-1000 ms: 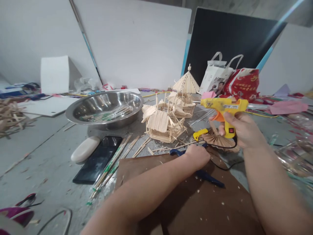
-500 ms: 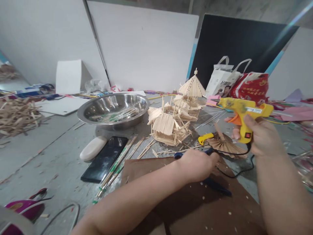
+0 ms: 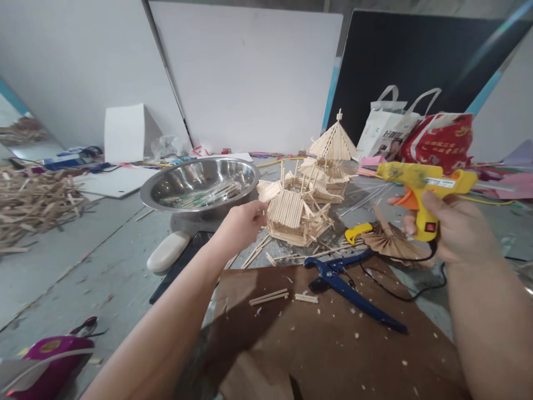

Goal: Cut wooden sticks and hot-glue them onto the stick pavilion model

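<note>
Right hand (image 3: 458, 228): wrapped round the grip of the glue gun (image 3: 433, 180), holding it up. Nozzle points left, toward the other hand's side. Fingers by the orange trigger (image 3: 406, 199); can't tell if it's squeezed.

Left hand (image 3: 244, 222): fingers bent together at the near side of the front model (image 3: 287, 214). Can't tell if they pinch a stick or just touch. Model sits upright immediately right of that hand, between both hands. Rear model (image 3: 333, 144), pointed roof, stands beyond it, further right.

Around left hand: basin (image 3: 183, 172) just behind, packed sticks (image 3: 204, 194) inside; phone (image 3: 183, 261) nearer the wearer, partly under the forearm; white oval object (image 3: 167, 251) just left of phone.

Below, between the hands: brown sheet (image 3: 328, 344) with cut sticks (image 3: 268, 298) and blue cutter (image 3: 362, 303) on it, cutter apart from both hands.

Left of right hand, below the gun: paper fan (image 3: 389, 241). Past that hand: white bag (image 3: 385, 130), red bag (image 3: 439, 141).
</note>
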Motion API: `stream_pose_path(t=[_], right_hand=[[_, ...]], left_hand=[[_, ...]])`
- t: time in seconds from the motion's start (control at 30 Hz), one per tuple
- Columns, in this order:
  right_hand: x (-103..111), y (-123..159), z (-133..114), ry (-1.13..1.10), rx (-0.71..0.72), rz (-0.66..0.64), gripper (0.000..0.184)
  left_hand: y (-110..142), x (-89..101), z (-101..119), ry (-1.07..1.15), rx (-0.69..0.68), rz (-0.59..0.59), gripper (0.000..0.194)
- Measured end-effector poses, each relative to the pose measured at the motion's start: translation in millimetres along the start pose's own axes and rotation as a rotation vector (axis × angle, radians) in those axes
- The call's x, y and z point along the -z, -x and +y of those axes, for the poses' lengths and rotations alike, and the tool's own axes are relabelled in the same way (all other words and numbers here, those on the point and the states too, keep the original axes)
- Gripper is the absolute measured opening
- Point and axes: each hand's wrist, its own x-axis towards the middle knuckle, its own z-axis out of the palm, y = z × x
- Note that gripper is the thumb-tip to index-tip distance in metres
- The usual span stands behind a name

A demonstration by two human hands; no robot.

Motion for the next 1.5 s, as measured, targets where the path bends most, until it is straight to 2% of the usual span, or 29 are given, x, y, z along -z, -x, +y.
stream_pose_path(t=[0.07, 0.17, 0.33, 0.53, 0.8, 1.03, 1.3, 1.5], right_hand=[[0.0, -0.1, 0.2, -0.007, 0.001, -0.022, 0.012], [-0.8, 0.3, -0.5, -0.012, -0.009, -0.04, 0.013], [-1.7, 1.0, -0.7, -0.01, -0.015, -0.055, 0.013], [-2.8, 1.6, -1.1, -0.021, -0.031, -0.01, 0.013], [-2.2, 0.9, 0.1, 0.006, -0.039, -0.032, 0.014], [-0.5, -0.6, 3.7, -0.007, -0.022, -0.053, 0.013], [-3.0, -0.2, 4.0, -0.008, -0.047, -0.029, 0.017], [-20.5, 5.2, 6.6, 0.013, -0.152, -0.078, 0.02]], left_hand=[[-1.7, -0.1, -1.1, 0.014, 0.076, -0.012, 0.02], [-4.3, -3.2, -2.3, 0.053, 0.164, 0.027, 0.023], [-9.1, -11.3, -10.7, 0.111, 0.218, 0.112, 0.027], [-14.8, -20.0, -22.5, 0.306, 0.253, 0.077, 0.028], [-16.9, -20.4, -16.5, 0.492, 0.35, 0.023, 0.027], [-17.2, -20.4, -18.5, 0.525, 0.339, -0.004, 0.028], [-17.7, -20.1, -20.7, 0.464, 0.334, -0.011, 0.028], [-18.2, -22.4, -25.6, 0.419, 0.306, 0.001, 0.03]])
